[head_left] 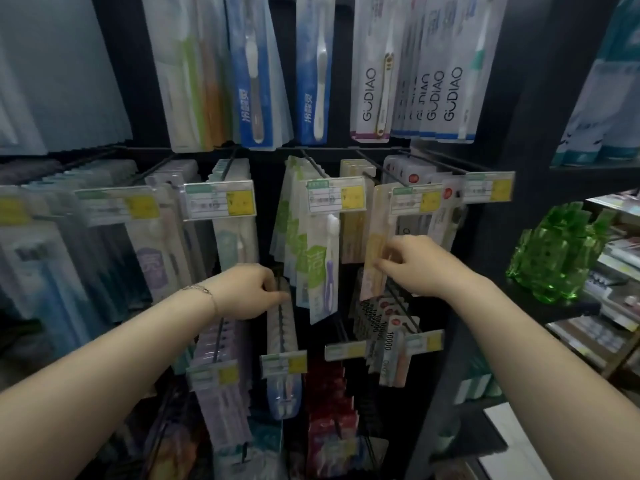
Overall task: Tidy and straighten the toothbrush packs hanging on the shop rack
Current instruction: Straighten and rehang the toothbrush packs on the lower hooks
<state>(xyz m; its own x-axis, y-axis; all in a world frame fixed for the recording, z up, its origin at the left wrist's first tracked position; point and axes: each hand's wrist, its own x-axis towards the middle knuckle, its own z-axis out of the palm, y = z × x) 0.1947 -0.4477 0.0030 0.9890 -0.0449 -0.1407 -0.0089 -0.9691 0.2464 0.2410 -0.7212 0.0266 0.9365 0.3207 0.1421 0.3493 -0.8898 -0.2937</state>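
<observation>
1. Reaches from the near edge far into the black rack (519, 98) with both bare arms.
2. Grips with the left hand (247, 291) the top of a row of clear packs (282, 327) on a low peg near the middle. Curls the fingers (275, 289) down onto that row; cannot tell where the thumb lies.
3. Wears a thin bracelet (207, 294) on the left wrist.
4. Pinches with the right hand (420, 263) the right edge of a yellow pack (375, 251), right of the middle, with fingertips bunched together on it.
5. Keeps that yellow pack at the front of its peg, just under a price tag (414, 200), hanging slightly askew.
6. Leaves between the two hands a green-and-white pack (313, 265) with a purple toothbrush, at the front of its own row.
7. Just below the right hand: packs marked 10000 (384, 336) on a lower peg.
8. Far up and to the right: white GUDIAO packs (436, 84) in an overlapping fan.
9. On a shelf at the right, well apart from the hands: green bottles (554, 251).
</observation>
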